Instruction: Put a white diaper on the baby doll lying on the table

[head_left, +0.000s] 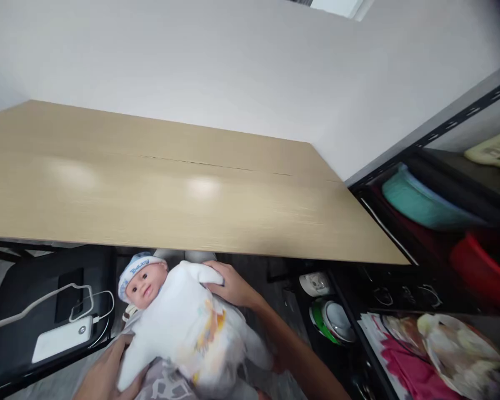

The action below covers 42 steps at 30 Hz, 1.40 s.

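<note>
My right hand (233, 286) clasps the baby doll (183, 325) at its shoulder, my left hand (108, 375) cups it from beneath, so it lies cradled face-up below the wooden table's (150, 183) near edge. A power bank (62, 339) rests left.

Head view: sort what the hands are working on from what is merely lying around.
In hand:
- baby doll in white clothes and a blue-and-white cap
- left hand, under the doll's side
- right hand, on the doll's upper body

Lying about:
- white power bank with cable
- light wooden tabletop
- teal bowl on black shelving
- green-and-white round item
</note>
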Each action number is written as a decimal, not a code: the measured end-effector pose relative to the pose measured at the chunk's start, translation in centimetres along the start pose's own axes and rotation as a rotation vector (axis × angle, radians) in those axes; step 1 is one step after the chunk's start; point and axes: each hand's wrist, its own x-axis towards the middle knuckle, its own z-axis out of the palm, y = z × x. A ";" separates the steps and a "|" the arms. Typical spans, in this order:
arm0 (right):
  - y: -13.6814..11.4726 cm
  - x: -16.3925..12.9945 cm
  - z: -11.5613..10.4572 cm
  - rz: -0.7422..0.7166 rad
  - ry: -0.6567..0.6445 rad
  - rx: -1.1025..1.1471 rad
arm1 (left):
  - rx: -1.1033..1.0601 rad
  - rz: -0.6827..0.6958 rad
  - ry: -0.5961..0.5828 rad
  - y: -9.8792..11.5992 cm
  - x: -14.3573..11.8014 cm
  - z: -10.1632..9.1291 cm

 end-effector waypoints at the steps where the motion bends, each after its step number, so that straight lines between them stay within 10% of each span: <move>1: 1.6 0.5 1.2 0.037 0.025 -0.040 | 0.013 -0.021 -0.010 0.0 0.0 -0.1; 6: 6.4 0.6 3.0 0.112 0.073 -0.119 | 0.189 0.037 -0.023 -0.2 0.7 -0.8; 11: 3.9 -3.7 1.1 0.083 0.027 -0.024 | 0.329 0.295 0.054 3.8 3.2 -2.6; 18: 5.3 -4.3 2.9 0.188 0.175 0.055 | 0.071 0.683 -0.417 12.3 12.5 -0.6; 27: 11.5 -2.5 3.3 0.306 0.377 0.094 | 0.009 0.618 -0.435 12.0 14.1 1.1; 35: 4.9 -3.6 2.8 0.103 0.230 0.026 | 0.007 0.655 -0.435 12.2 15.4 1.9; 42: -1.5 -3.8 2.6 -0.064 -0.037 -0.136 | -0.108 0.686 -0.768 12.7 14.9 -3.7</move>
